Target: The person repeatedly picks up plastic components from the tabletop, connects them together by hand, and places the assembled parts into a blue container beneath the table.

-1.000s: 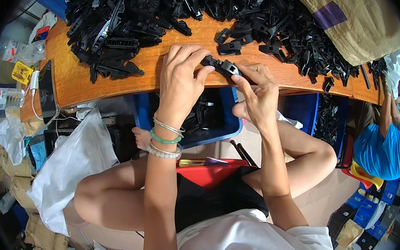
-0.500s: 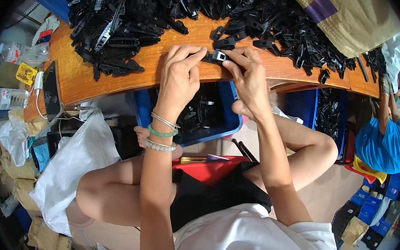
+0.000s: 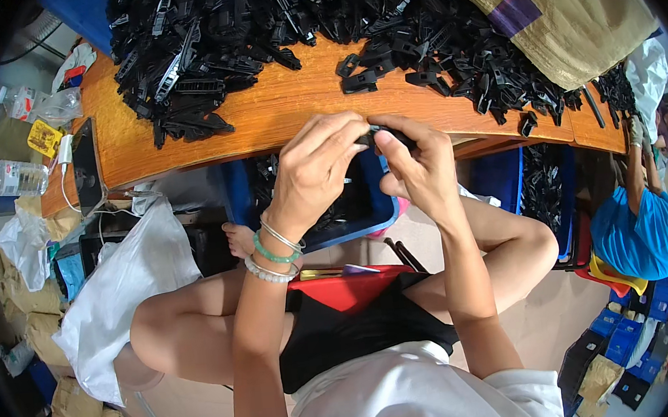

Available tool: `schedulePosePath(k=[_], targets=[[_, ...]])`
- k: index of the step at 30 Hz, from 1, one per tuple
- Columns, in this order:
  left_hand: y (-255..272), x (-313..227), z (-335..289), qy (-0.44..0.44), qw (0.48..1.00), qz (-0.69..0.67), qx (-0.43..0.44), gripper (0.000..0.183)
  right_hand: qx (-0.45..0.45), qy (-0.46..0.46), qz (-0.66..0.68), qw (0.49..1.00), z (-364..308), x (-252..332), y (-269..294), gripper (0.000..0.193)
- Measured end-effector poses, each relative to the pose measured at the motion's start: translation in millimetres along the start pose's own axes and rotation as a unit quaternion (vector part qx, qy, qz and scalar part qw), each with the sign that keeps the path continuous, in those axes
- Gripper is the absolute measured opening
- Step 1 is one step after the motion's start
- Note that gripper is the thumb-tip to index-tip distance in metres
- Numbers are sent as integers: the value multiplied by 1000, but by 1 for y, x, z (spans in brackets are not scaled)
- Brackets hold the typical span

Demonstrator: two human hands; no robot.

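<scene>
Both hands meet just past the table's front edge, above the blue bin. Between them is a small black plastic part (image 3: 377,131), mostly covered by my fingers. My left hand (image 3: 318,166) is closed, pinching the part's left side. From the right, my right hand (image 3: 425,157) grips it with the thumb on top and the index finger along the far side. Whether it is one piece or two joined pieces cannot be made out. Beyond the hands, long black plastic pieces (image 3: 192,86) are heaped at the left and small black clip-like pieces (image 3: 448,59) at the right.
The wooden table (image 3: 262,107) curves across in front of me. Below it stand a blue bin (image 3: 356,229) with black parts and another blue bin (image 3: 498,182). A brown sack (image 3: 564,21) lies at the far right. A person in blue (image 3: 642,233) works at the right.
Both hands have drawn back toward me from the tabletop to beyond its front edge, bringing the black part. It was visible between the fingertips before; now the fingers cover most of it.
</scene>
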State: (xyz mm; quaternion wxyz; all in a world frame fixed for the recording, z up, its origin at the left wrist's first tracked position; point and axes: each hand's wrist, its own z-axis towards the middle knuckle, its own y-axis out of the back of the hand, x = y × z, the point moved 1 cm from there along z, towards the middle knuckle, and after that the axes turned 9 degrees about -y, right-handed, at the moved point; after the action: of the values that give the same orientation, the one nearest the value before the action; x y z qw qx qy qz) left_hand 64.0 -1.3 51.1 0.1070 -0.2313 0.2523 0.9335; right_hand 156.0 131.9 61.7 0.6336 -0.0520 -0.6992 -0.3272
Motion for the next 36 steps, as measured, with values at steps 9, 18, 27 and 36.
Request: schedulePosePath(k=[9, 18, 27, 36], targets=[[-1, -12, 2, -23, 997, -64, 25, 24, 176, -102, 272, 940, -13, -9, 26, 34], [-7, -2, 2, -9, 999, -44, 19, 22, 136, -193, 186, 954, 1, -5, 22, 33], [-4, 45, -3, 64, 993, 33, 95, 19, 7, 43, -35, 998, 28, -31, 4, 22], [-5, 45, -4, 58, 996, 30, 66, 22, -11, 174, -120, 977, 34, -27, -4, 21]])
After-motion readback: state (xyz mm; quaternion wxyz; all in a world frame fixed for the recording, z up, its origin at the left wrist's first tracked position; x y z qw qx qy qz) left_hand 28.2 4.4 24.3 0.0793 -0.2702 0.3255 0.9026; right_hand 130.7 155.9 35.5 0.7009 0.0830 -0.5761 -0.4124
